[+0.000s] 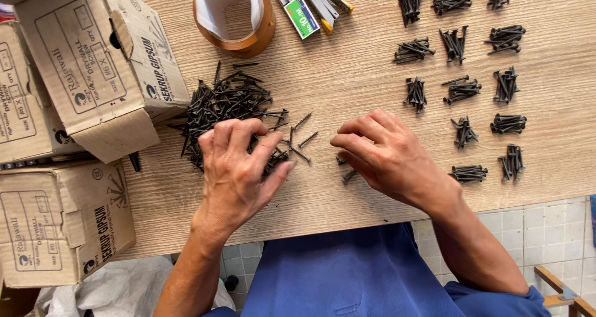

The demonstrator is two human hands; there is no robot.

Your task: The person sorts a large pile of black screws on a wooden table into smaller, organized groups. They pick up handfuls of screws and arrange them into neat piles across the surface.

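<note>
A head-worn camera looks down on a pale wood-grain table [347, 87]. Left of centre lies a loose heap of black screws [226, 106]. These look small, rigid and light, with sharp tips, probably prickly to grab in a bunch and easiest to pinch by the shank, a few at a time.

The left hand [239, 168] rests on the lower edge of the heap, its fingers [248, 137] curled loosely and slightly spread over the screws; whether any are gripped underneath cannot be told.

The right hand [388, 155], at centre, has its fingers [357, 140] drawn close together, tips down on the table, touching a couple of stray screws [346, 171].

In the upper right of the frame, small bundles of screws [462, 90] sit in neat rows, well apart from the heap. Cardboard boxes [93, 68] fill the left edge. A roll of brown tape [239, 37] and a stapler [313, 3] lie at top centre.
</note>
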